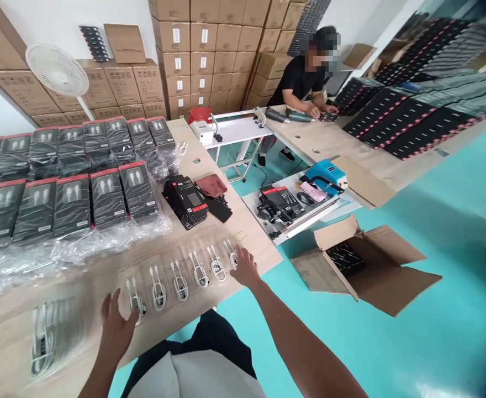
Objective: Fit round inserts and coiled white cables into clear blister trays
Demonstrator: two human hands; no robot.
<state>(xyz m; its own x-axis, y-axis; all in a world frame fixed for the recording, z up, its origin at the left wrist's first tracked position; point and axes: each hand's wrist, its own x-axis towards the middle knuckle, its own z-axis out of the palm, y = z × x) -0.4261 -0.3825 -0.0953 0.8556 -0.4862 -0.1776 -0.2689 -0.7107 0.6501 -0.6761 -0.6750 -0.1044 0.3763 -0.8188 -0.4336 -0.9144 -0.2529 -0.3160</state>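
Note:
Several coiled white cables lie in a slanting row on the wooden table, among them a middle cable [180,282]. At the row's left end, my left hand [116,326] is open, thumb and fingers spread beside the leftmost cable [134,301]. My right hand [245,268] is open too, its fingers over part of the rightmost cable [228,247]. Whether either hand touches its cable, I cannot tell. Further left, a bunch of white cables [42,345] looks to be under clear plastic.
Plastic-wrapped black-and-red cable boxes [72,204] stand in two rows at the left. Flat black packages [185,202] and a dark red cloth [210,186] lie near the middle. An open carton [329,271] sits right of the table. A co-worker [301,83] works at the far table.

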